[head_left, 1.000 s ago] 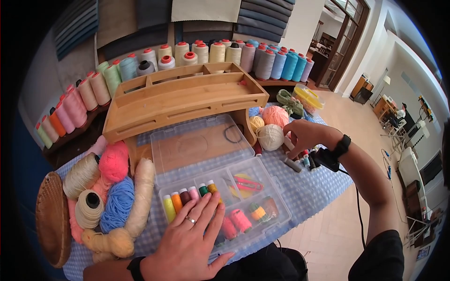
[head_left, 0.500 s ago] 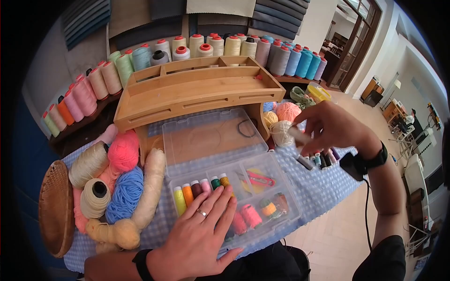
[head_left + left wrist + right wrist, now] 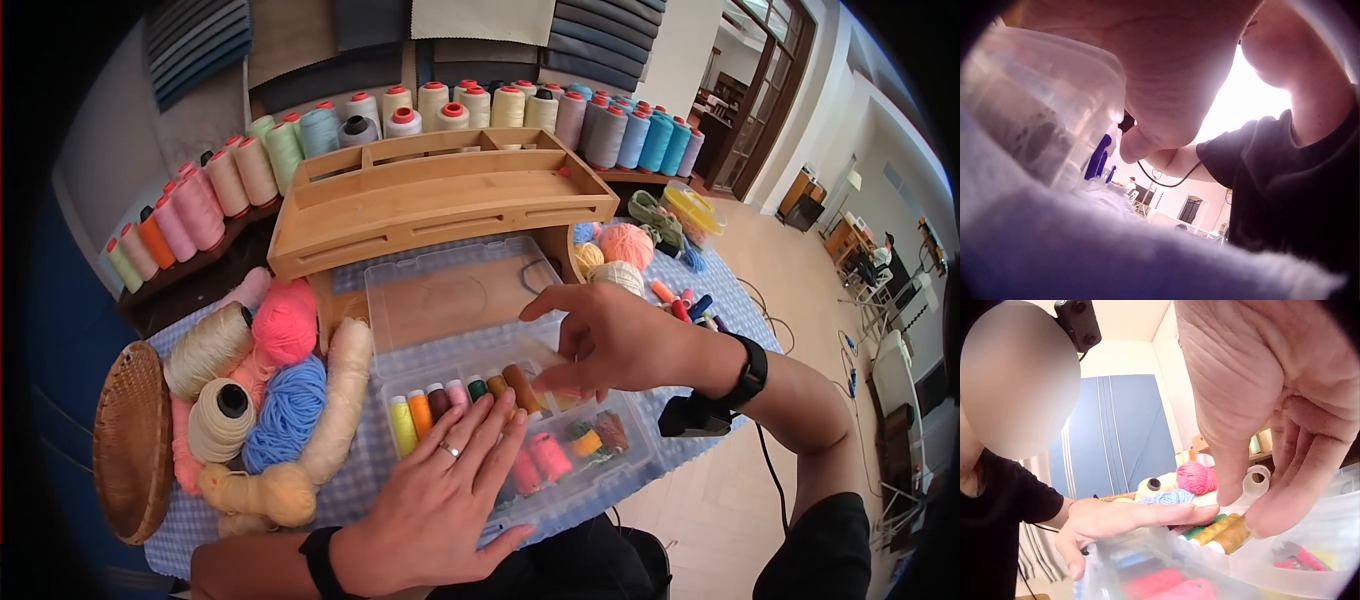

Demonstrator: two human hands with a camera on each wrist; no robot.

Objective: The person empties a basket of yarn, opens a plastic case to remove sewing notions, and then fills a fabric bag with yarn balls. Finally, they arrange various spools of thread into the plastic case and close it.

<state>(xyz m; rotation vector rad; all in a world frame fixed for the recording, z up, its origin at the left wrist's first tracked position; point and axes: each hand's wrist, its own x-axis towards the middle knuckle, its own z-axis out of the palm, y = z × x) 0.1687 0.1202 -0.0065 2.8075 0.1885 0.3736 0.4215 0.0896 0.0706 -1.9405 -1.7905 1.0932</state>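
My left hand (image 3: 445, 490) lies with fingers extended over the front of the clear plastic organizer box (image 3: 640, 455), fingertips at a row of small thread spools. Yellow (image 3: 403, 426), orange (image 3: 419, 412), maroon, pink and green ones stand side by side, then gold and a brown spool (image 3: 520, 385) at the right end. Over the box, my right hand (image 3: 625, 335) pinches a white spool (image 3: 1256, 481) between thumb and fingers; it is blurred in the head view. The brown spool lies right under those fingertips. Pink thread bundles (image 3: 548, 455) sit in a front compartment.
A wooden rack (image 3: 440, 215) stands behind the box. Yarn skeins (image 3: 285, 415) and a wicker basket (image 3: 130, 445) are at left. More yarn balls (image 3: 627, 246) and loose spools (image 3: 690, 305) lie at right on the checked cloth. Large cones line the back shelf.
My right hand went from the loose spools at right to over the box, carrying a spool. A brown spool now shows at the row's right end. The left hand stays on the row.
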